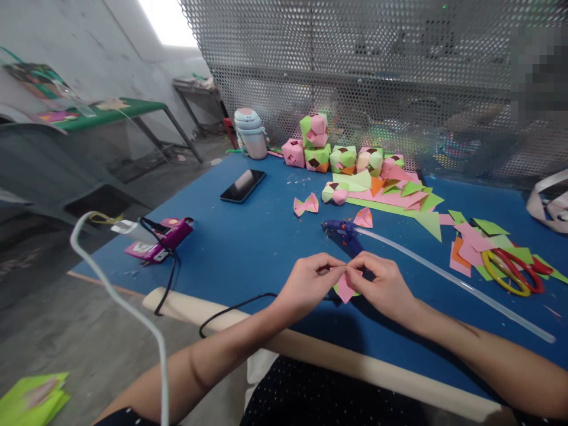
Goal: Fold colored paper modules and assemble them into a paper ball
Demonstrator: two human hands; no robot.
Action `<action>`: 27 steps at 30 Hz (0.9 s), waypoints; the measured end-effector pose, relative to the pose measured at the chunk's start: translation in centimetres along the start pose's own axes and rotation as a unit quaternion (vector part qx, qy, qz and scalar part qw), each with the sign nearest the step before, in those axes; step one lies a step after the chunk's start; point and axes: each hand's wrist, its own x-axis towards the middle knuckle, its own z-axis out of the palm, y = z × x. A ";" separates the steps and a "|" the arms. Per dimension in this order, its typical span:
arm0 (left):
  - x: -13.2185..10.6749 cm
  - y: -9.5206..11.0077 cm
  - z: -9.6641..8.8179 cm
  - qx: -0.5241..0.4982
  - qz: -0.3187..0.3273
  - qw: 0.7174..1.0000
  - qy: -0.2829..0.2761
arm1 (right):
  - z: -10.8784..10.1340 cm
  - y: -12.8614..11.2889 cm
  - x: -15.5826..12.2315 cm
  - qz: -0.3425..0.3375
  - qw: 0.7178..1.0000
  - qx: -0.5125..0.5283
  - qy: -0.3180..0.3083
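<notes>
Both hands meet over the front of the blue table. My left hand point(309, 283) pinches the upper edge of a small pink and green paper piece point(345, 288), thumb against forefinger. From the other side my right hand point(382, 285) grips the same piece, so its top is partly hidden by fingers. Just beyond the hands lies a blue glue gun point(342, 229) with a long clear glue stick point(444, 267) running out to the right. A pink folded paper bow point(306, 205) and a pink paper triangle point(364, 218) rest near the gun.
Paper cubes point(316, 157) stand along a perforated metal panel point(364, 71). Loose paper pieces point(399, 192) and scissors point(506, 272) are on the right. A phone point(243, 186), a bottle point(251, 135) and a purple box point(177, 232) with a plugged-in cord stand left. A cardboard tube point(355, 355) edges the table.
</notes>
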 end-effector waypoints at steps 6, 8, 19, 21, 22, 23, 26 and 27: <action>0.0 -0.6 -0.3 0.025 0.033 0.997 0.067 | -0.3 -0.3 0.1 0.022 0.999 0.033 -0.023; 0.1 -0.9 -0.2 0.002 0.020 0.996 0.091 | -0.2 -0.2 0.1 0.034 0.999 0.035 -0.015; 0.0 -0.5 -0.1 -0.018 -0.024 0.999 0.015 | 0.4 1.0 -0.1 -0.078 0.995 -0.059 -0.012; 0.1 -0.5 -0.4 -0.019 -0.017 0.999 0.044 | 0.0 0.9 0.0 -0.072 0.996 -0.043 -0.005; 0.2 -0.5 -0.6 -0.028 -0.014 0.998 0.062 | -0.2 0.9 0.0 -0.064 0.997 -0.040 0.006; 0.2 -0.5 -0.8 -0.041 -0.010 0.996 0.081 | -0.4 1.0 0.1 -0.053 0.998 -0.042 0.019; 0.4 -0.7 -1.4 -0.096 -0.001 0.989 0.117 | -1.1 2.1 0.4 -0.006 0.996 -0.063 0.063; 0.5 -0.8 -1.6 -0.114 0.001 0.986 0.124 | -1.2 2.6 0.5 0.010 0.995 -0.071 0.074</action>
